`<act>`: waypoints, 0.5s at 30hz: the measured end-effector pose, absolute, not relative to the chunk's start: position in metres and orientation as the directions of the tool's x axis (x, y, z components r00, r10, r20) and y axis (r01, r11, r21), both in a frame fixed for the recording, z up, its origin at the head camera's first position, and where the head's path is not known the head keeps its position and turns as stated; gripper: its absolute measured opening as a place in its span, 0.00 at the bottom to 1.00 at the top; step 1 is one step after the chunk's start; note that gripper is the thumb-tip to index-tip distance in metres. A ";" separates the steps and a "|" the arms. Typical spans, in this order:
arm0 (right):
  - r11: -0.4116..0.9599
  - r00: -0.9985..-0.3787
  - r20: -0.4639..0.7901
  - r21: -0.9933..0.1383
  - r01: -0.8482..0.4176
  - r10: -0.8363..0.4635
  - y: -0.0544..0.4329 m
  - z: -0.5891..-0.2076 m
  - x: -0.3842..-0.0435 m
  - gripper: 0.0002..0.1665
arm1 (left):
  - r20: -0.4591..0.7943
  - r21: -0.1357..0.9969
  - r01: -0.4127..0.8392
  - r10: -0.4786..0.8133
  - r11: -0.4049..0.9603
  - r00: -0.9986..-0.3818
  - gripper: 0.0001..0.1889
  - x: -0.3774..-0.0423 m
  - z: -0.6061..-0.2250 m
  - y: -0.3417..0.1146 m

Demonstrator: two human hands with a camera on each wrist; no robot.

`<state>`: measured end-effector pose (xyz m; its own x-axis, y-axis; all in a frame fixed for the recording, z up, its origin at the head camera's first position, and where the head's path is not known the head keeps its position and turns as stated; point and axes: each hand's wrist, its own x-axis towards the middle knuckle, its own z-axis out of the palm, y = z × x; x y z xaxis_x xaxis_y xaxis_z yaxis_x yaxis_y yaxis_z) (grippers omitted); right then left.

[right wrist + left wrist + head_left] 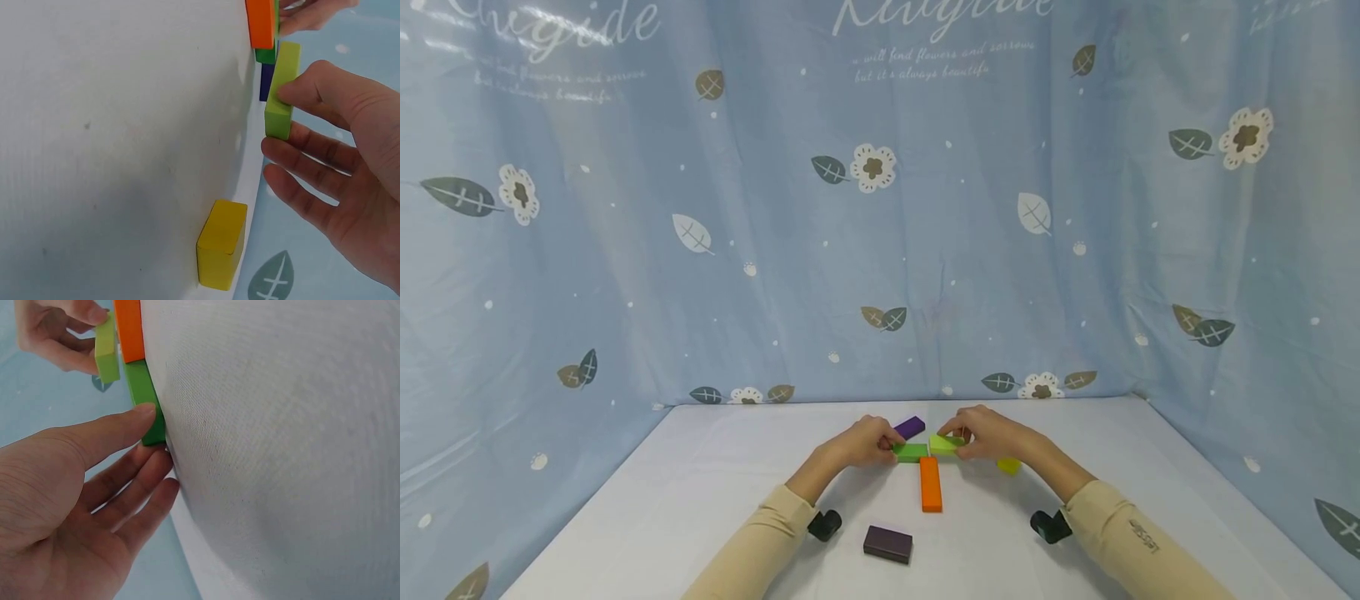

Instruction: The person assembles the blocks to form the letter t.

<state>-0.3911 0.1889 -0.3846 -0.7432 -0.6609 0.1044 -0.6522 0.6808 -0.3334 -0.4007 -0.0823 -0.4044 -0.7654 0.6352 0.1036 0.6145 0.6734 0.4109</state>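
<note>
A green block lies flat on the white table, and my left hand holds its left end, thumb on top and fingers by the end. Its other end meets the far end of an orange block that points toward me. My right hand pinches a lime-green block between thumb and fingers. In the right wrist view this block hangs above the table surface, near the orange block's far end. Behind the green block lies a purple block, partly hidden by the left hand.
A yellow block stands on the table near my right wrist, partly covered by the forearm in the head view. Closer to me lies a dark brown block. A blue patterned curtain rises along the table's back edge.
</note>
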 end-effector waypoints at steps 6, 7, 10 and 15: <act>0.692 -0.754 0.095 -0.337 -0.639 -0.650 0.188 -0.386 -0.393 0.20 | 0.101 0.413 0.609 0.630 0.678 -0.770 0.14 -0.401 -0.404 -0.082; 0.692 -0.754 0.094 -0.338 -0.638 -0.650 0.188 -0.386 -0.393 0.21 | 0.100 0.413 0.607 0.629 0.679 -0.771 0.14 -0.401 -0.404 -0.082; 0.695 -0.757 0.087 -0.340 -0.633 -0.647 0.187 -0.388 -0.393 0.20 | 0.100 0.409 0.608 0.629 0.681 -0.771 0.14 -0.401 -0.404 -0.081; 0.696 -0.758 0.080 -0.343 -0.631 -0.648 0.188 -0.390 -0.394 0.20 | 0.099 0.404 0.608 0.628 0.683 -0.772 0.15 -0.400 -0.404 -0.081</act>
<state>-0.3939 0.1878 -0.3899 -0.7576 -0.6478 0.0797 -0.6310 0.6957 -0.3432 -0.4003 -0.0811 -0.4040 -0.7716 0.6284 0.0988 0.6082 0.6834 0.4037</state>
